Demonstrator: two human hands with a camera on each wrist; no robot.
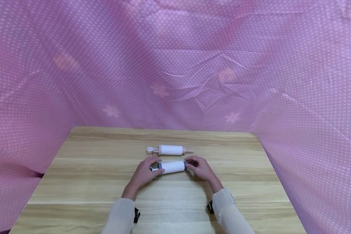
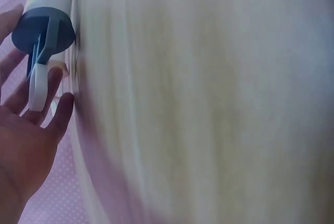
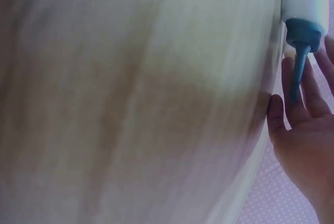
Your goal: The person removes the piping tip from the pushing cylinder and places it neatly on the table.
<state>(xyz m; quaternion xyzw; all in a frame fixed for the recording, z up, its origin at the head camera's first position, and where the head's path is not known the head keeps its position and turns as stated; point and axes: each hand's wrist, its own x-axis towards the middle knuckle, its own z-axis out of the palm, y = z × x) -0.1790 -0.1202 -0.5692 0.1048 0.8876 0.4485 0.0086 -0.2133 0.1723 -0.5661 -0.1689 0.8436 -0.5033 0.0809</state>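
Note:
A white cylinder (image 1: 172, 167) with dark blue-grey end caps lies crosswise between the two hands. Its left cap (image 2: 44, 31) carries a forked blue-grey handle with a white loop (image 2: 38, 89) at the tip. From the right cap (image 3: 303, 32) a thin blue-grey stem (image 3: 298, 72) sticks out. My left hand (image 1: 144, 171) holds the left end, thumb on the near side and fingers on the far side. At the other end my right hand (image 1: 201, 168) holds the cap between thumb and fingers. Whether the cylinder touches the table cannot be told.
A second white cylinder (image 1: 171, 149), with beige ends, a white loop at left and a thin stem at right, lies just beyond on the wooden table (image 1: 84, 182). Pink dotted cloth (image 1: 175, 71) hangs behind the table and at both sides.

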